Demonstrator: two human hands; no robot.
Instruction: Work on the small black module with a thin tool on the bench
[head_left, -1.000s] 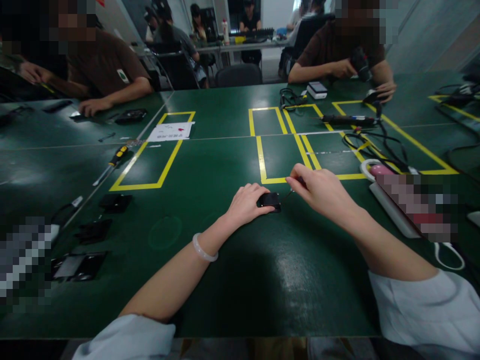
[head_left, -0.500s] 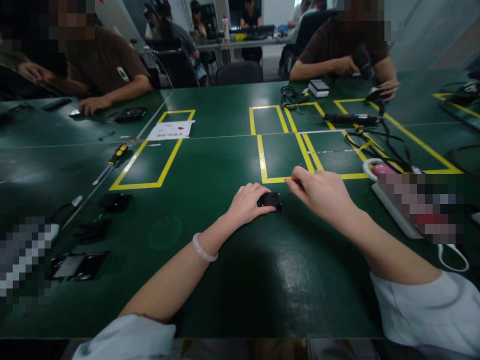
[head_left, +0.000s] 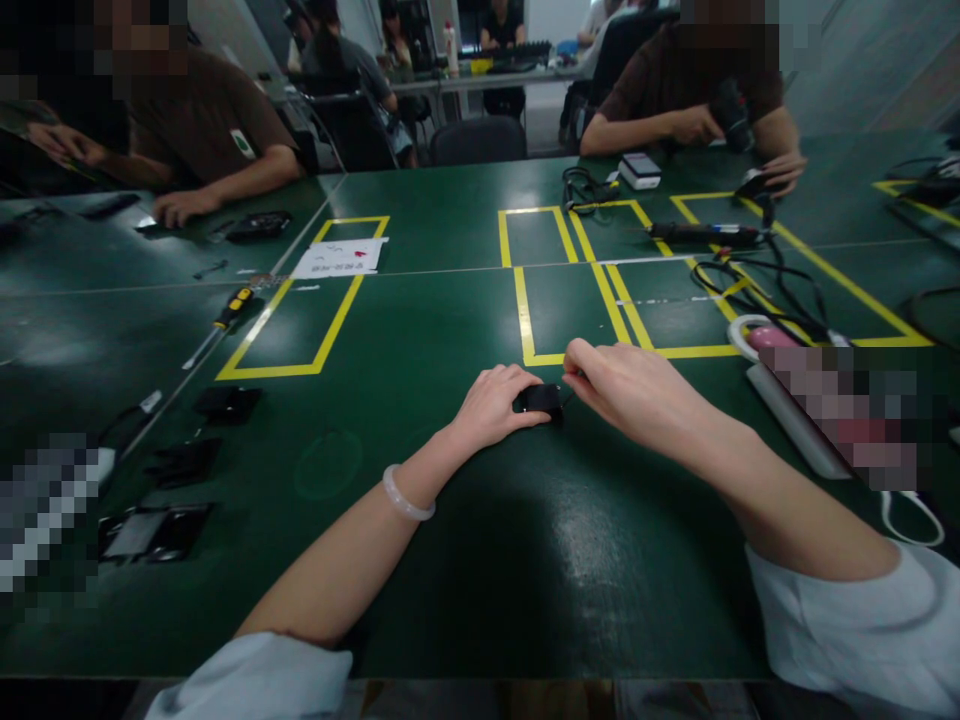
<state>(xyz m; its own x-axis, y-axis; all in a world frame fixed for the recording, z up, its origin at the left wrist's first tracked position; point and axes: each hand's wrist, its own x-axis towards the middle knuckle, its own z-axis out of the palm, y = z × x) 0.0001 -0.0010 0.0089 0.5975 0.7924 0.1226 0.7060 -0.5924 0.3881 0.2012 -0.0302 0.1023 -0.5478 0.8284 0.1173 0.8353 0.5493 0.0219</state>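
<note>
My left hand (head_left: 495,405) is closed around a small black block-shaped part (head_left: 544,400), thumb on the near side and fingers on the far side, at the table's middle. Just to the right of the block, my right hand (head_left: 615,385) is closed in a pinch. A thin dark rod-like piece (head_left: 568,397) shows faintly between its fingertips and the block; what kind it is, I cannot make out. Whether it touches the block is unclear.
Black parts (head_left: 229,403) lie at left, beyond them a yellow-and-black screwdriver (head_left: 234,308). A white paper label (head_left: 341,258) lies by yellow tape. On the right are a black pen-shaped tool (head_left: 705,234), cables (head_left: 787,290) and a blurred-out phone-like item (head_left: 840,410). Co-workers sit opposite.
My right hand has moved slightly left, closer to the black block, so less of the thin piece shows. My left hand keeps its hold on the block in the same place.
</note>
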